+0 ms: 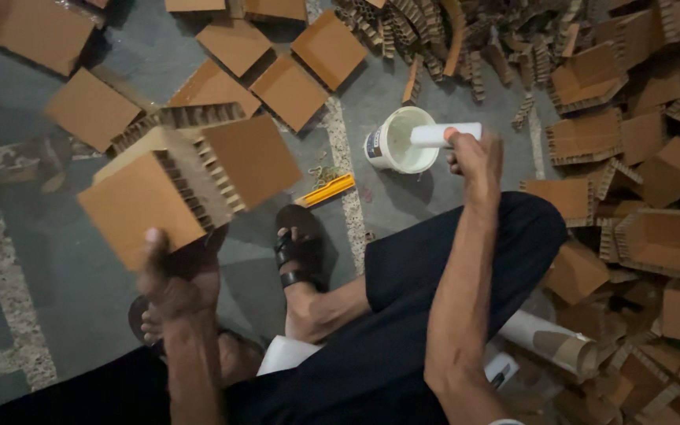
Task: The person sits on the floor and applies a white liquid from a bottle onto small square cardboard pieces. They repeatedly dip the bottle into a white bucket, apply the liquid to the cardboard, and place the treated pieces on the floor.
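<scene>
The folded cardboard piece [186, 177] is at about 9 o'clock, gripped at its lower edge by the left hand [176, 275]. The right hand [474, 157] is closed around a white roller [442, 134] over the white bucket [393, 142] at 12 o'clock. Cardboard stacks [631, 157] lie at 3 o'clock.

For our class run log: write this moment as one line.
left hand: holds cardboard piece | right hand: white handle over white tub
</scene>
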